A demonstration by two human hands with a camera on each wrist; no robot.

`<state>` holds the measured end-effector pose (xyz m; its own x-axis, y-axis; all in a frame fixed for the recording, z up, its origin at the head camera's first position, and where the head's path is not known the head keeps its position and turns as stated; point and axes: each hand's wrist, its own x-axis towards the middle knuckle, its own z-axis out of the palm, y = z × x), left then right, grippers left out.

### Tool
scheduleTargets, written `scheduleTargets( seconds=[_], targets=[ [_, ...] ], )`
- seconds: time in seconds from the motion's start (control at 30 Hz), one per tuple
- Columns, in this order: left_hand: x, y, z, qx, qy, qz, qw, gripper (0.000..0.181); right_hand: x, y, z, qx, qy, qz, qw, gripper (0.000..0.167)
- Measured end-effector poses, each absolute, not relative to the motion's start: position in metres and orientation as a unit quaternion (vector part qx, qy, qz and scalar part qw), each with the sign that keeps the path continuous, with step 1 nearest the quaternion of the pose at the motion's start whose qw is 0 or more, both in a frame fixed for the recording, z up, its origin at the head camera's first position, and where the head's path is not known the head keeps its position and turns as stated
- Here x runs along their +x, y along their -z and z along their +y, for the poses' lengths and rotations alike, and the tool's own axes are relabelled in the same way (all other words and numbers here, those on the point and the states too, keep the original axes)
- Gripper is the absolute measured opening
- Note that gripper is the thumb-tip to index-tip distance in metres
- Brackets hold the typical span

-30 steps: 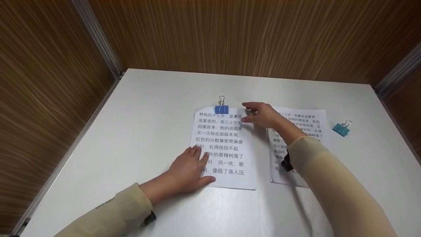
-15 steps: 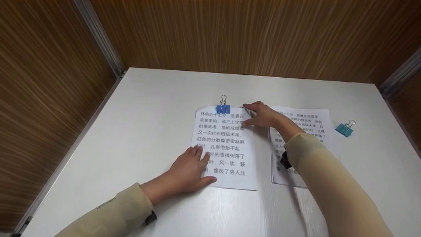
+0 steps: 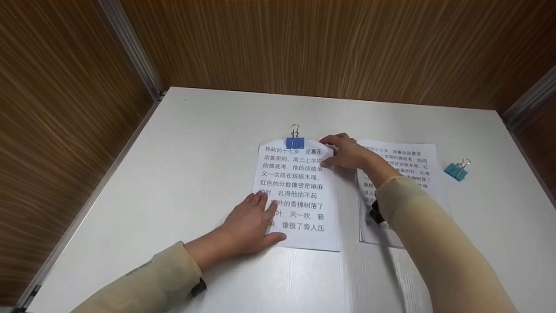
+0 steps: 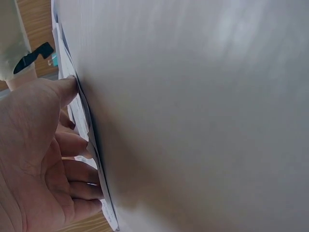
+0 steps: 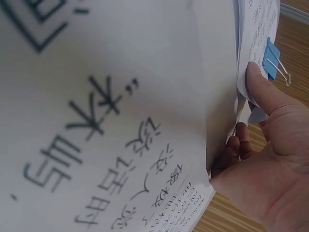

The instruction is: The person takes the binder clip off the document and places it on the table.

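Note:
In the head view, a stack of printed paper [image 3: 304, 238] lies on the table with a blue binder clip [image 3: 295, 142] on its top edge. My left hand [image 3: 245, 224] rests on the lower left of this stack, fingers spread and fairly straight. At the top right corner, my right hand [image 3: 349, 152] pinches the sheets. The right wrist view shows the thumb [image 5: 265, 92] on the printed side and the corner curling beside it. The other fingers are partly hidden under the paper. The clip's wire handles stand out beyond the top edge.
A second stack of printed paper [image 3: 423, 152] lies to the right, partly under my right forearm. Beyond it sits a teal binder clip [image 3: 456, 171] on the white table [image 3: 208, 130]. Wood-grain panels [image 3: 304, 48] enclose the back and sides.
My right hand's fingers have closed in on the stack's top right corner, which now bends upward. My left hand stays in place. The whole head view has shifted slightly.

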<state>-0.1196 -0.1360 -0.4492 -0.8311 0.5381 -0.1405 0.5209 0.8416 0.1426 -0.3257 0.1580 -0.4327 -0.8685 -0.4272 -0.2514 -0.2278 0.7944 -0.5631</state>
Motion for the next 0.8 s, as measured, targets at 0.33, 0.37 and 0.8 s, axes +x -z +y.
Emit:
scheduleTargets(
  seconds=[0.33,0.37,0.8],
  targets=[
    [-0.119,0.451,-0.137,0.275,-0.060,0.956,0.087,0.087,-0.318,0.427,0.159,-0.169,0.356,0.898,0.197,0.086],
    [-0.119,0.450,-0.138,0.275,-0.061,0.956,0.088,0.087,-0.317,0.426,0.159,-0.169,0.372,0.891,0.198,0.088],
    [-0.118,0.452,-0.138,0.280,-0.053,0.956,0.069,0.086,-0.310,0.435,0.157,-0.150,0.495,0.825,0.228,0.060]
  ],
)
